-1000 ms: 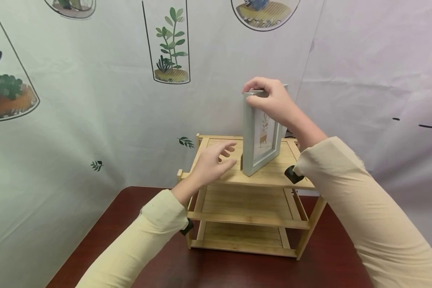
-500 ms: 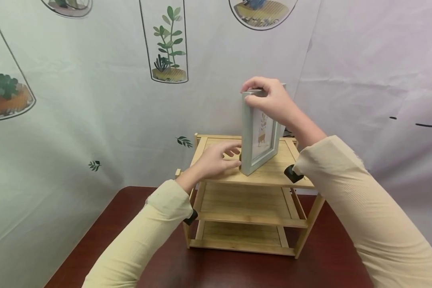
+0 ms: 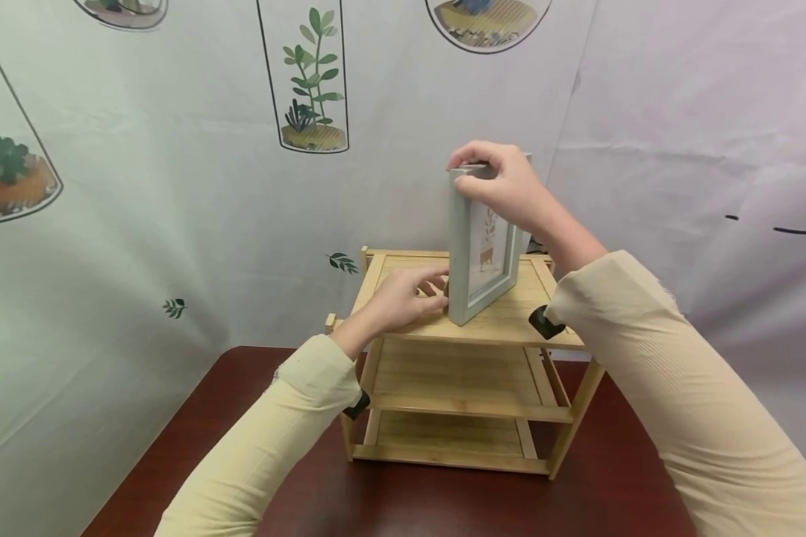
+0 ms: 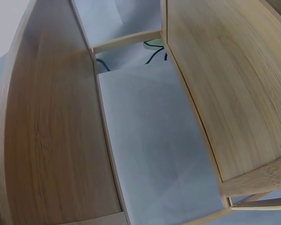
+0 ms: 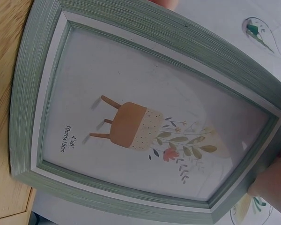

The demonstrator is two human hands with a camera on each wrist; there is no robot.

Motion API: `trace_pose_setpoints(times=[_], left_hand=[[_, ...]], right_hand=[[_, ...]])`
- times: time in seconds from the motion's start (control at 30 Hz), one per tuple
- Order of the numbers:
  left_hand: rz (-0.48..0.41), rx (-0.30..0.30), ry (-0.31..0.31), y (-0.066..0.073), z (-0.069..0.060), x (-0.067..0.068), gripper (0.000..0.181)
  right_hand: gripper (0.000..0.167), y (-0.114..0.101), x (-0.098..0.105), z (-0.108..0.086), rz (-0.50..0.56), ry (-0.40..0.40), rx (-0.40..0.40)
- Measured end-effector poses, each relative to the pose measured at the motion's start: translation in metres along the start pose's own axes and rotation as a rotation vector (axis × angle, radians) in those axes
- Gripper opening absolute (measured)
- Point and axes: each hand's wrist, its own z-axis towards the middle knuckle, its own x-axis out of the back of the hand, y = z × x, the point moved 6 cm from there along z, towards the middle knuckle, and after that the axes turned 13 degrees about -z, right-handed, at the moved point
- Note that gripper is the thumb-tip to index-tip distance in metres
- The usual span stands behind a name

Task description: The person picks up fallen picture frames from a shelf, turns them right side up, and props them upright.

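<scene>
A pale green picture frame [image 3: 460, 246] with a potted-plant print stands upright, turned at an angle, on the top shelf [image 3: 403, 262] of a wooden rack. My right hand [image 3: 504, 183] grips its upper edge, thumb on the near side and fingers over the top. Low at the frame's left edge is my left hand [image 3: 406, 298], fingers slightly bent and their tips at the frame; whether they touch it I cannot tell. The right wrist view shows the frame's printed face [image 5: 131, 126] close up, with part of the right hand [image 5: 274, 183] at its corner.
Two lower shelves [image 3: 463, 377] of the rack lie beneath the top one, and the left wrist view looks between its wooden boards [image 4: 61, 117]. The rack stands on a dark red table [image 3: 403, 500]. Behind hangs a pale cloth [image 3: 175, 149] with printed plants.
My left hand has moved right, up to the frame's lower left edge. My right hand keeps its grip at the top, and the frame stands nearly as before.
</scene>
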Motion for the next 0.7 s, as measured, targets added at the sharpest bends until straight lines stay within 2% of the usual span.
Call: trace_pose_setpoints(times=[0.17,0.33,0.4,0.57,0.7], left_hand=[[0.016,-0.004,0.031,-0.003,0.001,0.005,0.042],[0.050,0.046,0.083,-0.010,0.004,0.012,0.037],[0.089,0.053,0.112,-0.012,0.005,0.015,0.034],[0.192,0.014,0.201,-0.015,0.009,0.025,0.028],[0.230,0.030,0.262,-0.019,0.013,0.032,0.022]], right_hand=[[0.024,-0.001,0.000,0.001,-0.005,0.001,0.008],[0.023,0.000,-0.001,0.001,-0.005,0.002,0.011],[0.024,0.000,-0.002,0.002,-0.007,0.002,0.013],[0.025,0.000,-0.003,0.004,-0.013,-0.003,0.012],[0.025,0.000,-0.004,0.005,-0.022,-0.012,0.009]])
